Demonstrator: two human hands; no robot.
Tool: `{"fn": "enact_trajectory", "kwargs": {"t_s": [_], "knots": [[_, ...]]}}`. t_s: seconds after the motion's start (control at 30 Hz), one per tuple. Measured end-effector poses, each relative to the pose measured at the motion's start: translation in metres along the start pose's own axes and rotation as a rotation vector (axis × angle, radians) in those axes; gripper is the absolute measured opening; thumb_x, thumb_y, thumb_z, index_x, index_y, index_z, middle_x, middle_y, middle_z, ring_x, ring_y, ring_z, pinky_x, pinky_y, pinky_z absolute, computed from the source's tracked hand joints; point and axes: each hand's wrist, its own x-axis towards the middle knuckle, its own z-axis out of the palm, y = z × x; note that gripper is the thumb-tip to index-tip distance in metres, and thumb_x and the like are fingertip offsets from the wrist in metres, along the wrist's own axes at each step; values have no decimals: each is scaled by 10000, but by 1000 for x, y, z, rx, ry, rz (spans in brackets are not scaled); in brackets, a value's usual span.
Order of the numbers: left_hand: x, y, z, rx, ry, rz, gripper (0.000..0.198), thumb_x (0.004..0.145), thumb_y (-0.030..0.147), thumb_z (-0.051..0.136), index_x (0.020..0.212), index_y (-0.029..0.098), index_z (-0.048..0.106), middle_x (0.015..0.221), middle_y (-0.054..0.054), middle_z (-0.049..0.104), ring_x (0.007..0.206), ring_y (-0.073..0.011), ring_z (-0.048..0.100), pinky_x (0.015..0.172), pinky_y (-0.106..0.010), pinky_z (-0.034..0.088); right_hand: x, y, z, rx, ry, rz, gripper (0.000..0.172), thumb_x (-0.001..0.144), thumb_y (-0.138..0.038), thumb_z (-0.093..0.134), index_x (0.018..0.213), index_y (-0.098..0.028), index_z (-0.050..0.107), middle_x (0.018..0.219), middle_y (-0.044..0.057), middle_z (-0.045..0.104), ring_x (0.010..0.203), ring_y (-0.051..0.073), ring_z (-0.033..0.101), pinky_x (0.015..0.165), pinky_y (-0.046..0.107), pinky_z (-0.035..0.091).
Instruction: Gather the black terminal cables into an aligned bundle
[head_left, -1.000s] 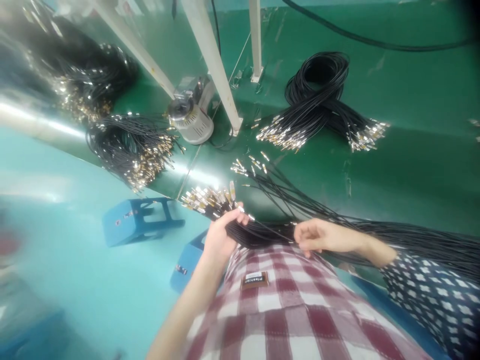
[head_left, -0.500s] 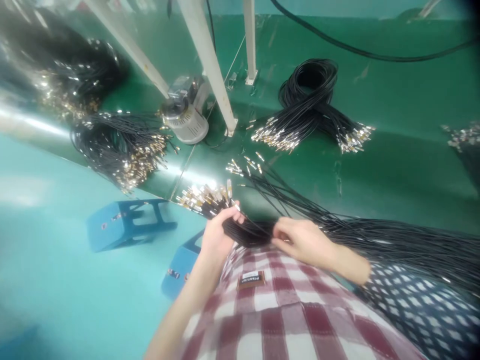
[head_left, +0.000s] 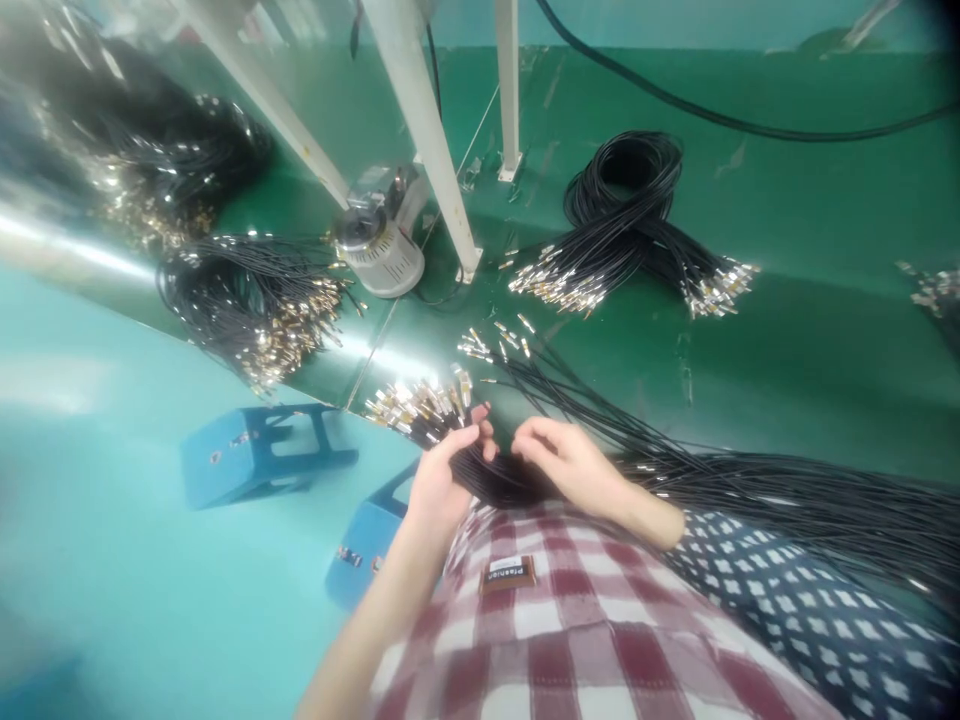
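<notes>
My left hand [head_left: 448, 470] is wrapped round a thick bundle of black cables [head_left: 501, 478] just below their shiny metal connectors [head_left: 420, 403], which fan out beyond the fingers to the upper left. Close by on the right, my right hand [head_left: 566, 462] hovers over the same bundle with its fingers curled and the tips close together. Whether it pinches a single cable cannot be made out. More loose black cables [head_left: 750, 480] run along the bench edge to the right, and a few of their connector ends [head_left: 499, 340] lie above my hands.
On the green bench [head_left: 817, 220] lie a coiled cable bundle [head_left: 626, 215] and another coil [head_left: 247, 300] at left. A grey round-bodied device [head_left: 379, 245] stands beside white metal posts [head_left: 427, 120]. Blue stools [head_left: 259, 455] stand on the floor below the edge.
My right hand has moved left along the bundle, closer to my left hand. The left hand keeps its hold on the cables. The view has shifted slightly.
</notes>
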Motion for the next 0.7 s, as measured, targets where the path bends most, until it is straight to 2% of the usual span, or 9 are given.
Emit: {"fn": "enact_trajectory", "kwargs": {"t_s": [0.1, 0.17, 0.23, 0.33, 0.4, 0.47, 0.57, 0.63, 0.7], "knots": [[2, 1, -3, 30, 11, -52, 269, 666, 191, 699, 911, 80, 700, 669, -41, 629, 553, -119, 547, 562, -239, 463, 10, -4, -4, -61, -146, -10, 210, 907, -283, 497, 803, -166, 637, 715, -7, 636, 630, 108, 547, 597, 215, 400], [4, 2, -5, 42, 31, -81, 201, 654, 200, 709, 812, 76, 706, 617, -45, 619, 553, -130, 560, 551, -238, 466, 23, 4, -11, -109, -250, 26, 261, 926, -343, 481, 845, -172, 661, 731, -4, 655, 591, 100, 556, 571, 211, 407], [5, 3, -7, 26, 52, -82, 148, 640, 186, 720, 742, 81, 700, 656, -59, 642, 572, -133, 574, 565, -242, 483, 41, 22, -21, -287, -193, 95, 296, 944, -386, 463, 899, -184, 675, 813, 13, 675, 632, 107, 590, 605, 218, 431], [6, 2, -9, -30, 74, -53, 92, 634, 141, 716, 710, 93, 696, 853, -81, 690, 658, -143, 610, 658, -278, 529, 69, 60, -31, -595, 12, 196, 203, 905, -325, 556, 941, -164, 675, 990, 89, 655, 828, 185, 623, 733, 281, 442], [6, 2, -11, -66, 83, -38, 52, 639, 111, 699, 688, 96, 689, 988, -97, 690, 773, -170, 632, 775, -328, 543, 81, 81, -31, -646, 39, 212, 142, 851, -261, 631, 914, -141, 673, 1047, 130, 626, 907, 237, 612, 775, 319, 425], [6, 1, -12, -89, 77, -31, 30, 645, 98, 687, 675, 96, 684, 1030, -115, 686, 894, -210, 634, 874, -379, 522, 85, 94, -27, -650, 28, 198, 94, 837, -230, 644, 850, -141, 670, 1044, 125, 623, 907, 236, 608, 783, 321, 414], [6, 0, -12, -88, 22, -49, 39, 676, 139, 690, 687, 103, 682, 813, -88, 681, 865, -226, 638, 897, -406, 502, 78, 97, -23, -595, 28, 174, 121, 870, -231, 592, 808, -150, 657, 1017, 99, 639, 871, 201, 602, 774, 310, 411], [6, -1, -11, -84, -9, -42, 62, 701, 162, 685, 672, 112, 663, 654, -34, 611, 712, -174, 612, 861, -377, 504, 67, 89, -25, -535, 17, 160, 154, 896, -274, 553, 852, -162, 649, 950, 68, 662, 794, 165, 600, 730, 288, 427], [6, -1, -7, -85, -11, -26, 65, 712, 155, 677, 671, 115, 646, 593, -2, 553, 610, -124, 549, 815, -333, 505, 53, 73, -29, -395, -34, 143, 219, 915, -340, 512, 889, -159, 632, 852, 40, 674, 671, 127, 580, 643, 253, 438]]}}
